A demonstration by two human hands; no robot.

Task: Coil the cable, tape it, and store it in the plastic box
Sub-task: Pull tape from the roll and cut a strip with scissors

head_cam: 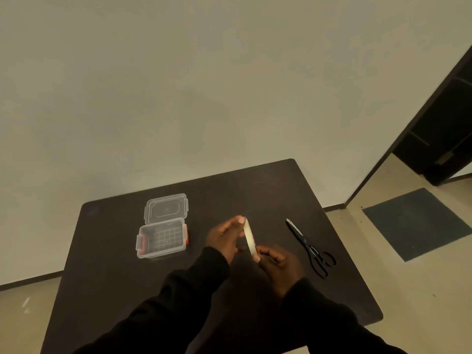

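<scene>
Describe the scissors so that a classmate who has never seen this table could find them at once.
Start at the dark table against the wall. Right of the hands holding the tape roll, the scissors lie flat near the right edge. They alone are black-handled, blades shut, pointing away.

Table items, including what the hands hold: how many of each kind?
Box with open lid: 1
Scissors: 1
Tape roll, held by left hand and right hand: 1
Cable: 0 visible
Total: 3
</scene>
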